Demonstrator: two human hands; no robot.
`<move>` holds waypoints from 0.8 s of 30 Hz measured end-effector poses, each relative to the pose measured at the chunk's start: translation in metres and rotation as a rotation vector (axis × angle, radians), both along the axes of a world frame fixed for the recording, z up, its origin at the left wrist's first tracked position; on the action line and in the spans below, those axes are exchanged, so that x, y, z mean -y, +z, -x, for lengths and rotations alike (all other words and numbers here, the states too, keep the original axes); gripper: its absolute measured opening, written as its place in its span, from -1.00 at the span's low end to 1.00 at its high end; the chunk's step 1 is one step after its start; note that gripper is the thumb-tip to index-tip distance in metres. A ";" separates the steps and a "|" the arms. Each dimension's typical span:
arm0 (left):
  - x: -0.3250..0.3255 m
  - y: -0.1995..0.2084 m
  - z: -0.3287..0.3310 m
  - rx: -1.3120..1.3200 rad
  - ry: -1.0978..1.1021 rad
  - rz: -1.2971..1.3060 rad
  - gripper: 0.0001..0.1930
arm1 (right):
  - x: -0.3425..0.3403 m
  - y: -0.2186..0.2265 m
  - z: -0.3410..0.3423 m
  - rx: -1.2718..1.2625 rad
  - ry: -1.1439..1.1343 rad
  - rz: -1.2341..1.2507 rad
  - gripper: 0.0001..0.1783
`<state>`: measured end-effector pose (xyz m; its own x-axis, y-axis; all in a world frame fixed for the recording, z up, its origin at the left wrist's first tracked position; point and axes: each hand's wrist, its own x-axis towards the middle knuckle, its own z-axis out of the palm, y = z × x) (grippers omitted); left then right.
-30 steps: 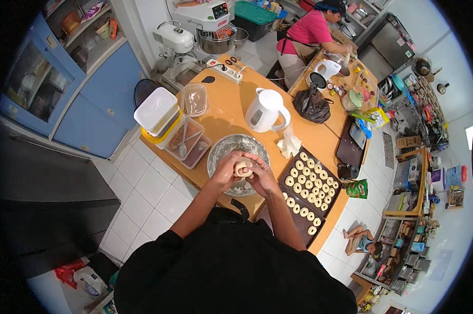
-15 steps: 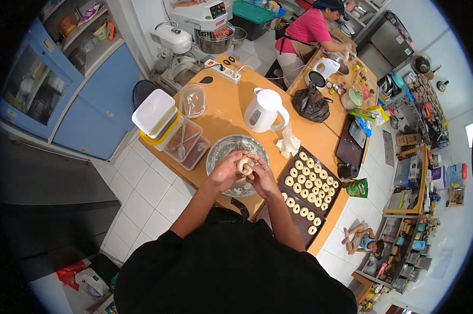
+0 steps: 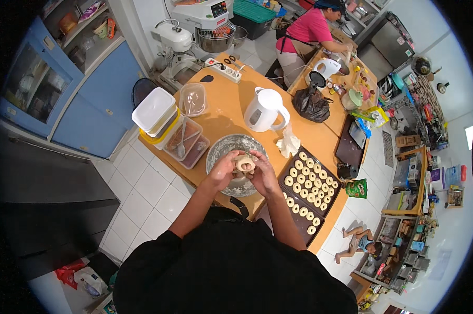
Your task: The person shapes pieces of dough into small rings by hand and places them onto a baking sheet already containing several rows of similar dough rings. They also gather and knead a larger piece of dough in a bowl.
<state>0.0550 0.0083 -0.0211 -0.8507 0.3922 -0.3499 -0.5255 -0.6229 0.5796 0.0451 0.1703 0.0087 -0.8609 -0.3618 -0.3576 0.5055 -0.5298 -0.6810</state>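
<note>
A pale ring of doughnut dough is held between both my hands, above a floury metal bowl. My left hand grips the ring's left side and my right hand its right side. Fingertips show through the hole in the middle. To the right, two dark baking trays hold rows of similar dough rings. Flour coats the bowl's inside; the hands cover part of it.
A white electric kettle stands beyond the bowl, beside a crumpled clear plastic bag. Plastic tubs are stacked at the left. A co-worker in pink stands at the far table. A child is on the floor at right.
The dough ring has turned in my hands, so its hole now faces up more openly. My hands have spread slightly apart. The child's legs have shifted.
</note>
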 end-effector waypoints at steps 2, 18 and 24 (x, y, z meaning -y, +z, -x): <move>0.002 0.002 0.000 -0.046 0.009 -0.053 -0.58 | -0.001 -0.005 0.002 0.006 0.037 -0.091 -0.70; 0.004 -0.003 0.002 0.100 -0.042 0.046 -0.54 | 0.003 -0.015 0.006 -0.033 0.026 -0.176 -0.66; 0.002 0.002 0.000 0.135 -0.010 0.123 -0.54 | 0.007 0.000 0.002 0.142 -0.010 -0.117 -0.64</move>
<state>0.0553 0.0061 -0.0189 -0.7891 0.3477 -0.5063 -0.6094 -0.5461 0.5748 0.0431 0.1630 0.0084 -0.8019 -0.3026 -0.5152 0.5964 -0.4565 -0.6602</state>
